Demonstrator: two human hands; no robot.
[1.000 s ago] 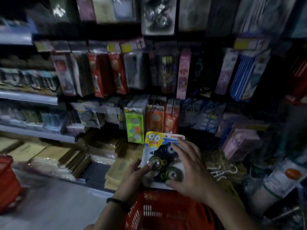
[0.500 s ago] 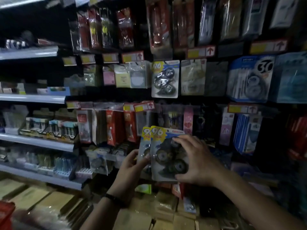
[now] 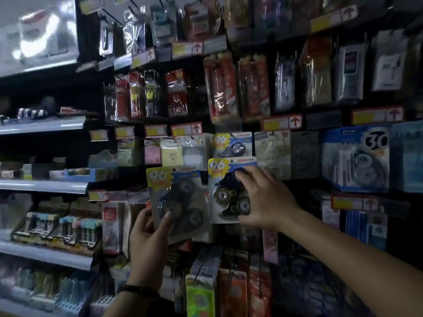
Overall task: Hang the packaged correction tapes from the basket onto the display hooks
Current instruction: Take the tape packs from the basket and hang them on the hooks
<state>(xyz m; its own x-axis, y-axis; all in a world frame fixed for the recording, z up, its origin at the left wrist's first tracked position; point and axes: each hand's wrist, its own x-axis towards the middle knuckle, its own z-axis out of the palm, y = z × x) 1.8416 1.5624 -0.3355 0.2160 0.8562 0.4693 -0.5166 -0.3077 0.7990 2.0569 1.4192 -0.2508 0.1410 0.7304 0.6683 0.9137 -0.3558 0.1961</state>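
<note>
A dark display wall (image 3: 199, 97) crowded with hanging packets fills the middle and right of the view; grey metal shelves (image 3: 43, 186) run in tiers down the left side, stacked with small boxed goods too blurred to read; on the right of the wall hangs a large blue blister pack (image 3: 354, 161) printed with a black 30.

In front of the wall, at mid height, two of the task's packs are held up side by side and apart; the right pack (image 3: 219, 179), a blue-and-white blister card with a yellow burst reading 96 and dark reels under clear plastic, stands upright against the wall; the left pack (image 3: 180, 191), of the same print, is tilted slightly and sits lower, just beside it.

The right hand (image 3: 267, 202) grips the right pack with fingers spread and curled over the blister and the thumb at the card's bottom edge; the left hand (image 3: 148, 239) pinches the left pack at its lower corner, thumb on the front, fingers behind.

A hung pack (image 3: 232, 145) of the same 96 design is already on the wall directly above the right pack, whose top edge overlaps it; the hook itself cannot be made out.

Yellow price labels with red arrows (image 3: 186, 130) line the rails; a dark beaded wristband (image 3: 137, 290) circles the left wrist.
</note>
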